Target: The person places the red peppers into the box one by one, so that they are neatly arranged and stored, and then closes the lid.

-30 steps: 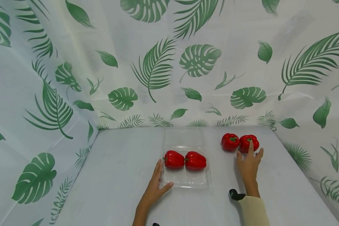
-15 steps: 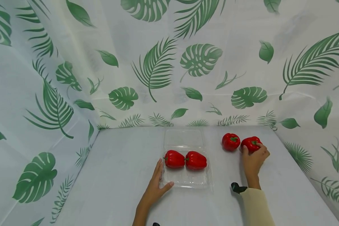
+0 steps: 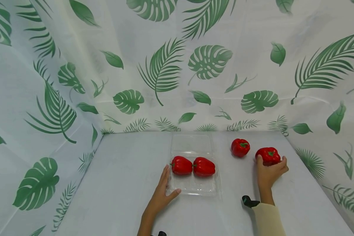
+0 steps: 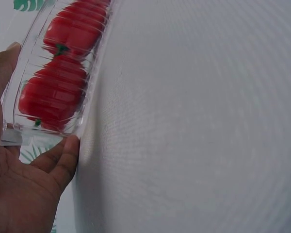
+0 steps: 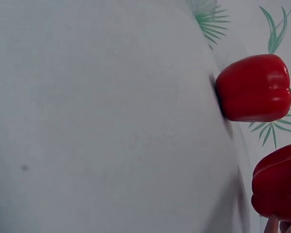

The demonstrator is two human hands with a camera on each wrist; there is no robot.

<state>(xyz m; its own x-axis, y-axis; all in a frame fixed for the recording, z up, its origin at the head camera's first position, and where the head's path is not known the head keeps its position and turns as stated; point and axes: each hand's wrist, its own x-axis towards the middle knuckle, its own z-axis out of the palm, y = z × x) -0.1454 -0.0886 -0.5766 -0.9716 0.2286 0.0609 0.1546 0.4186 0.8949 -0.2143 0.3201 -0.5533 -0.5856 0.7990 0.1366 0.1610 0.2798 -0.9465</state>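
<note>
My right hand [image 3: 269, 173] grips a red bell pepper [image 3: 267, 155] between thumb and fingers, its green stem facing up. In the right wrist view, that bell pepper [image 5: 280, 182] shows a narrow gap from the white tabletop, with fingertips at its lower edge. A second bell pepper [image 3: 240, 147] stands to its left. At the table's middle lies an open clear plastic container [image 3: 191, 188], with two red bell peppers lying side by side in it. My left hand [image 3: 160, 196] rests at its near left corner, straight fingers along the left side and thumb at the near edge.
The container's clear lid [image 3: 191, 144] lies folded back toward the rear wall. Leaf-printed white cloth [image 3: 177, 108] hangs behind the table [image 3: 121, 177] and along both sides. A black wrist device [image 3: 249, 201] sits by the right sleeve.
My right hand has closed around the right-hand bell pepper and moved it right and toward me, away from the other one. My left hand and the container have stayed in place.
</note>
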